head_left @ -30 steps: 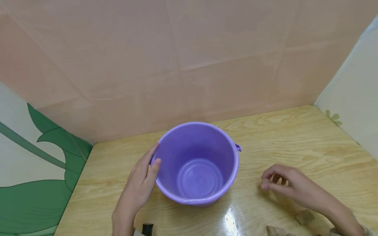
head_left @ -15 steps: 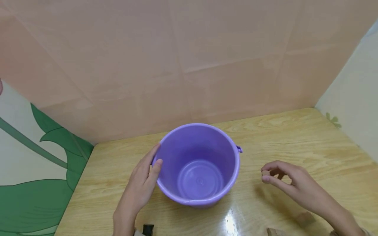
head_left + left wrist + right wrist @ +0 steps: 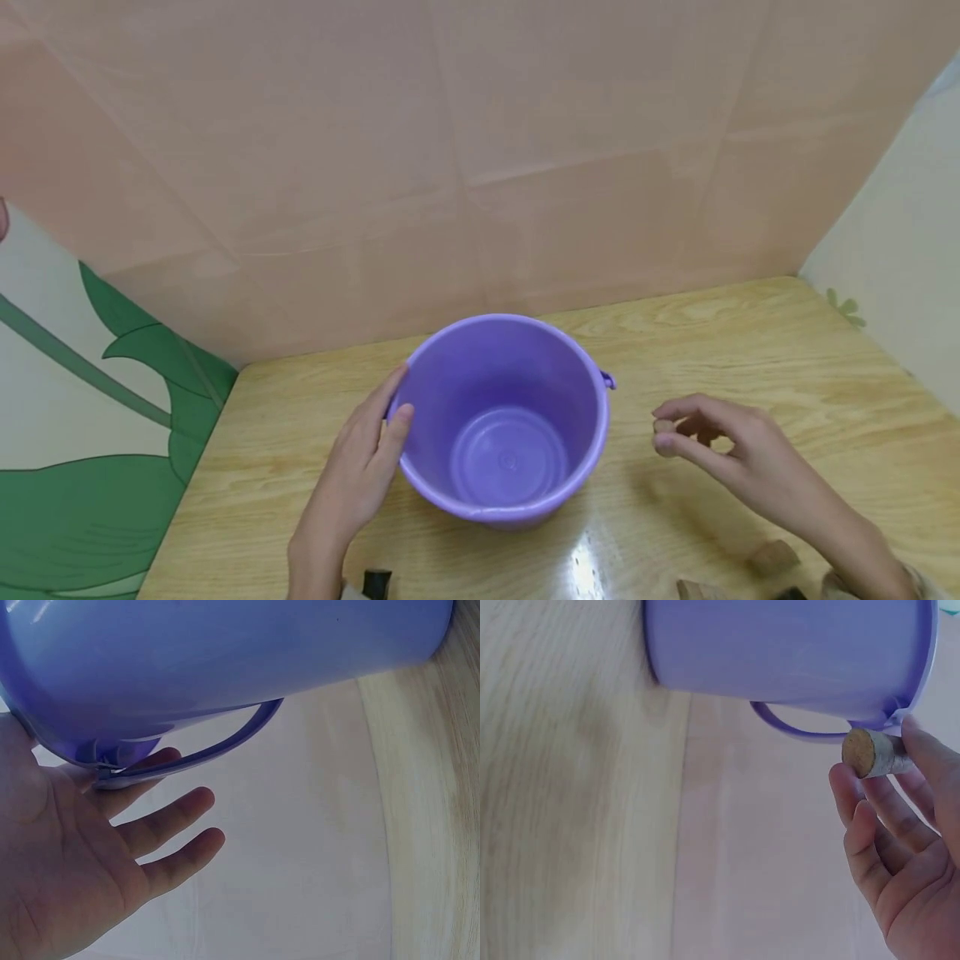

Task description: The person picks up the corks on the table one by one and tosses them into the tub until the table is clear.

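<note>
A purple bucket [image 3: 510, 417] stands on the wooden table, its inside bare in the head view. My left hand [image 3: 352, 467] holds its left rim, thumb over the inside edge and fingers outside. In the left wrist view the fingers of that hand [image 3: 82, 847] spread beside the bucket's handle [image 3: 202, 756]. To the right of the bucket, raised above the table, my right hand [image 3: 727, 450] pinches a small cork-like cylinder [image 3: 870, 754] between thumb and fingertips. The cylinder has a brown grainy end and a pale side.
Brown wooden-looking pieces, one near the right forearm [image 3: 774, 558] and another piece [image 3: 697, 590] at the bottom edge, lie on the table [image 3: 285, 417]. A pinkish sheet [image 3: 450, 167] rises behind. Panels stand at both sides, the left one with green leaves [image 3: 90, 517].
My right hand has lifted off the table with the cylinder and moved slightly up and left toward the bucket. The left hand and bucket stay practically in place.
</note>
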A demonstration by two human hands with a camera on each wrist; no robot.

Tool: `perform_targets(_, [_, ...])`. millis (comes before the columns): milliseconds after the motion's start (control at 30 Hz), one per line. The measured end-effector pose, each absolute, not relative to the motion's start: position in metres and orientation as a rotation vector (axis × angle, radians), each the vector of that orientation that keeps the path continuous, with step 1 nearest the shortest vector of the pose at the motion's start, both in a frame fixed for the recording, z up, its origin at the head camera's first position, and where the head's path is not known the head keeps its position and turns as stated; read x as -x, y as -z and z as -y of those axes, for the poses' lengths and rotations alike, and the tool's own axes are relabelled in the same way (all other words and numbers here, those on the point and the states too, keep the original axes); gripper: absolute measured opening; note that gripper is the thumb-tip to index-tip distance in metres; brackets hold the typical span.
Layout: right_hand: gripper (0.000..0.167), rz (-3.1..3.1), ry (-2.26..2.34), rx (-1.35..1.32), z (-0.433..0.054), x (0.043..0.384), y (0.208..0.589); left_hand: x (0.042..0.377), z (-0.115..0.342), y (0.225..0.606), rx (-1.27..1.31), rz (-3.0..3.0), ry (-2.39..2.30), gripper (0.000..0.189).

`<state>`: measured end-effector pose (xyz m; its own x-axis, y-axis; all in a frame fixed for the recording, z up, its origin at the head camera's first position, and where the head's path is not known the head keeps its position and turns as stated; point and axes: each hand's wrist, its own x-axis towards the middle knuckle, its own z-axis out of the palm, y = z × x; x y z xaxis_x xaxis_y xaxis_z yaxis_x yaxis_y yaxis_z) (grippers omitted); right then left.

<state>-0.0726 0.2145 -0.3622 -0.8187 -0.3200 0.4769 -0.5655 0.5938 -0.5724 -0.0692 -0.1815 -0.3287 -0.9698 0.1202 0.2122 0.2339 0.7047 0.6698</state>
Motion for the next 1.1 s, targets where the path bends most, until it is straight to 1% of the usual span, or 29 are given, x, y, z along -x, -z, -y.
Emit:
perform_targets(133, [0.039,2.466,-1.072,-0.756,-0.212,0.073,0.357,0.07,0.182,0.329,0.289,2.76,1.111,0.052])
perform_targets(300, [0.045,2.357,-1.056,-0.872,-0.211,0.077,0.351,0.071,0.181,0.329,0.287,2.756,1.105,0.051])
perform_targets(333, [0.043,2.317,-1.06,-0.902,-0.211,0.078,0.351,0.071,0.18,0.329,0.288,2.755,1.106,0.051])
perform_targets(467, [0.017,2.091,-1.133,-1.009,-0.206,0.084,0.346,0.071,0.18,0.33,0.294,2.749,1.104,0.051])
perform_targets(500, [0.017,2.029,-1.153,-1.028,-0.203,0.085,0.344,0.071,0.18,0.33,0.294,2.749,1.103,0.051])
perform_targets(567, [0.028,1.91,-1.199,-1.06,-0.198,0.087,0.338,0.071,0.18,0.329,0.292,2.751,1.098,0.051])
perform_targets(667, [0.031,1.771,-1.275,-1.09,-0.189,0.088,0.327,0.071,0.18,0.329,0.287,2.755,1.097,0.051])
perform_targets(833, [0.03,1.68,-1.366,-1.139,-0.181,0.089,0.318,0.071,0.18,0.328,0.287,2.754,1.096,0.05])
perform_targets(1100, [0.03,1.689,-1.398,-1.182,-0.174,0.091,0.313,0.071,0.179,0.329,0.297,2.749,1.084,0.052])
